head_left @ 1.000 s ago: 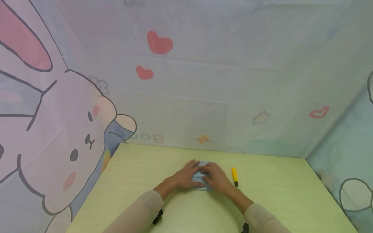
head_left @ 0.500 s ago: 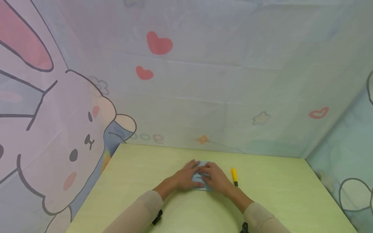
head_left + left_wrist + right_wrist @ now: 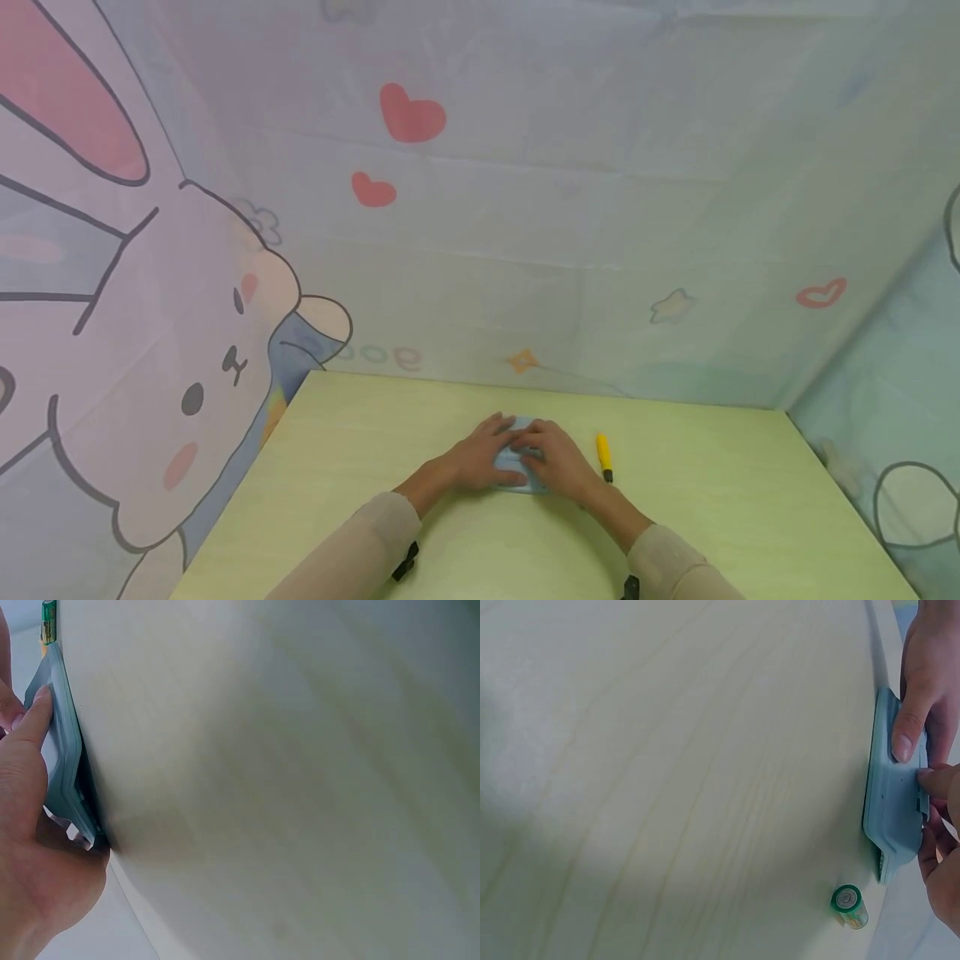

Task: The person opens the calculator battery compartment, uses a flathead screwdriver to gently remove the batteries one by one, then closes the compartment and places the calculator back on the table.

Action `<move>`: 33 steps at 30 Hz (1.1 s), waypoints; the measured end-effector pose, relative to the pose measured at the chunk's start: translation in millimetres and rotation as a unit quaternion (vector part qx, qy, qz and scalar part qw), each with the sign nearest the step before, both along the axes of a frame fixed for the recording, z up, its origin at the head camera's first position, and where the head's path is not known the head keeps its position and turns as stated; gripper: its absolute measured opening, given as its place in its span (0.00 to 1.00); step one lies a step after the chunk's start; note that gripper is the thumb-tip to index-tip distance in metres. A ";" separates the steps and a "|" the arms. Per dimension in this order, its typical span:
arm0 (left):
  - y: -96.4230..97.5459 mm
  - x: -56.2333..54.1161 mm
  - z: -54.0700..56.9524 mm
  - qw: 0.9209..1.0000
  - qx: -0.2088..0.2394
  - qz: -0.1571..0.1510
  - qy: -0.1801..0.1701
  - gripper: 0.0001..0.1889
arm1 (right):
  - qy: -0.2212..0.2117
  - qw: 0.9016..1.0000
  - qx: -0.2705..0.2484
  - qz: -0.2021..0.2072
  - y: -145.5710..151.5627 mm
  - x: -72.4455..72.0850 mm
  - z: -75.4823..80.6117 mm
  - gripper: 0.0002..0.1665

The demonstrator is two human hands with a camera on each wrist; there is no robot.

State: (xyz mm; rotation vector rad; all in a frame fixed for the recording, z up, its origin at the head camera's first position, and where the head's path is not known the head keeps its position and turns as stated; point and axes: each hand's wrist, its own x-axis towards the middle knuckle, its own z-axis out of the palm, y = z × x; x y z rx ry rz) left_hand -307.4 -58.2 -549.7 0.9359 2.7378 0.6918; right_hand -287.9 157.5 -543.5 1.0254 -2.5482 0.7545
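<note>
A light blue plastic case [image 3: 512, 468], flat with a rounded rim, lies on the table between both hands. In the head view my left hand [image 3: 478, 458] holds its left side, thumb along the near part and fingers spread over the far part. The left wrist view shows the case [image 3: 66, 727] edge-on with its rim close over the tabletop. Fingers of my right hand [image 3: 558, 458] are bent in at the middle of the case. In the right wrist view that thumb and fingers pinch at a recess in the case [image 3: 896, 799]; the fingertips are partly hidden.
A green-and-gold battery [image 3: 850, 906] is on the table beside the case. To the right of the right hand lies a yellow-handled tool with a black collar [image 3: 604, 457], its lower end hidden behind the wrist. A printed cloth wall [image 3: 570, 208] borders the table's far edge.
The right fingers shift only slightly over the case's middle. The left hand, case and yellow-handled tool keep their places, with a slight shift of the camera.
</note>
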 end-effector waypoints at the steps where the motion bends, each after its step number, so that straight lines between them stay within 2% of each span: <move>1: 0.0 -0.3 -0.4 1.000 -0.001 0.000 0.000 0.44 | 0.002 1.000 -0.003 0.000 -0.2 0.1 -0.4 0.11; 5: 0.4 -2.2 -2.5 1.000 -0.001 0.003 0.003 0.44 | 0.001 1.000 -0.019 -0.003 -0.2 0.3 -1.4 0.11; 11: 1.1 -2.7 -3.1 1.000 0.001 0.007 0.002 0.44 | -0.064 0.996 -0.062 -0.027 0.9 0.6 -0.6 0.10; 15: 1.3 -1.9 -2.1 1.000 0.001 0.007 0.001 0.43 | -0.083 0.994 -0.067 -0.033 1.9 0.5 0.9 0.09; 22: 1.4 -1.2 -1.1 1.000 0.002 0.003 0.005 0.43 | -0.077 0.995 -0.054 -0.032 7.5 -2.2 1.3 0.08; 29: 0.8 0.5 -0.6 1.000 0.000 0.001 0.002 0.44 | -0.027 1.000 -0.002 0.007 9.9 -1.7 3.1 0.08; 33: 0.6 0.6 0.1 1.000 0.001 0.001 0.006 0.44 | -0.023 1.000 -0.012 0.000 10.3 -0.7 2.2 0.09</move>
